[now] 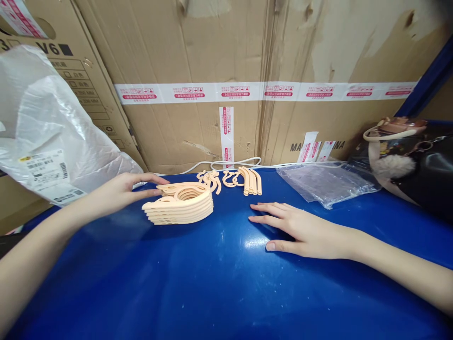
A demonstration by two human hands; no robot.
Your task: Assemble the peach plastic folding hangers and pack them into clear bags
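Note:
On the blue table stands a stack of cream plastic hanger pieces point(179, 212), several layers deep. At its rear left, my left hand point(132, 186) holds the end of a cream hanger piece point(177, 187) between thumb and index finger; the other fingers are mostly hidden. Behind the stack lie loose cream hooks point(211, 181) and another hook group point(231, 179). Beside those stand several curved cream hanger arms point(252, 182). My right hand point(295, 229) hovers over or rests on the table to the right, fingers spread, holding nothing. Those curved arms are the parts nearest to it.
A clear plastic bag point(322, 182) lies at the back right, by a dark bag point(421, 165) with a fluffy pompom. A white cable point(198, 165) runs along the rear edge. Large taped cardboard point(191, 127) walls off the back; a silvery mailing bag point(53, 127) leans at left.

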